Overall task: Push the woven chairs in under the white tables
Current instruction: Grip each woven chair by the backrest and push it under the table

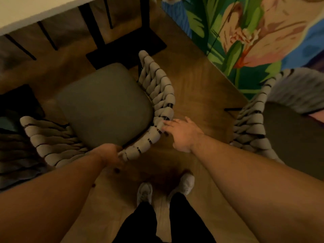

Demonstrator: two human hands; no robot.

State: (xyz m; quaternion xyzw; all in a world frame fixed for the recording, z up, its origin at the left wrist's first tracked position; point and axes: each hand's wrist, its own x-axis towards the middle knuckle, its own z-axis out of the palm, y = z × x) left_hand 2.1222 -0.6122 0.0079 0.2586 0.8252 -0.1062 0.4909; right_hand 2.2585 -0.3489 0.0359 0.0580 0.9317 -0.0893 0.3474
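Both hands met the skewed woven chair [105, 106], left hand [112, 155] gripping its rim, right hand [182, 134] touching straight-fingered, so uneven pushing risked ramming the counter [35, 11]'s black base [126, 50].

Person's left grip [112, 155] curled round back rim of woven chair [105, 106], right grip [180, 134] with straight fingers touching that rim, white bench [43, 9] beyond, second chair [252, 127] at right.

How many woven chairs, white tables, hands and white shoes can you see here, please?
Woven chairs: 2 clear, maybe a shadowed third at left
White tables: 1
Hands: 2
White shoes: 2
Total: 7
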